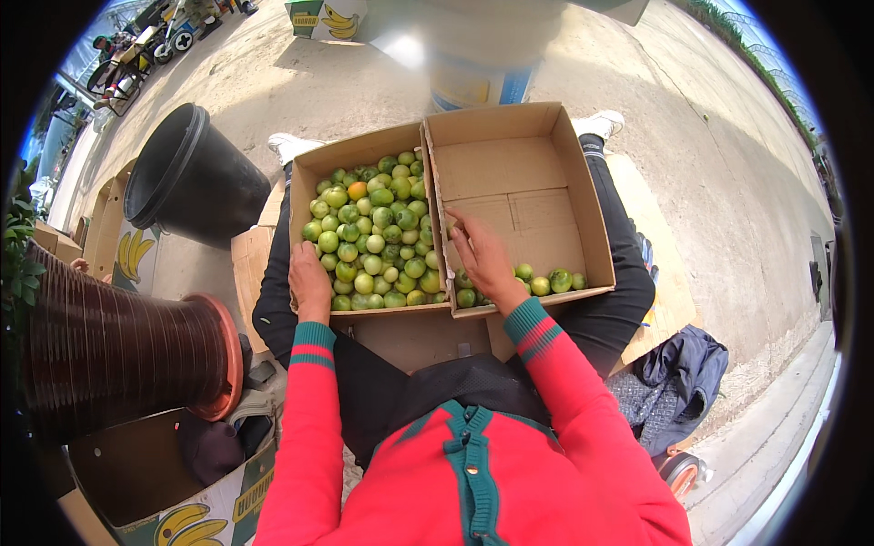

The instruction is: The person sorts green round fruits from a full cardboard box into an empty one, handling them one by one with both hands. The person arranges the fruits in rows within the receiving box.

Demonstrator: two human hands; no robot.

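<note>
Two open cardboard boxes rest side by side across my black-trousered legs. The left box is full of small round tomatoes, mostly green, with one orange tomato near the far end. My left hand lies over this box's left wall, its fingers beside the nearest fruit and partly hidden. Inside the right box, several green tomatoes sit along the near wall. My right hand reaches into it, fingertips by the shared wall; a small green thing there is half covered, and its hold is unclear.
A black plastic bucket leans at the left, beyond a large ribbed brown pot. Banana cartons stand lower left and far ahead. A dark jacket lies at the right. Another person's hand shows at far left.
</note>
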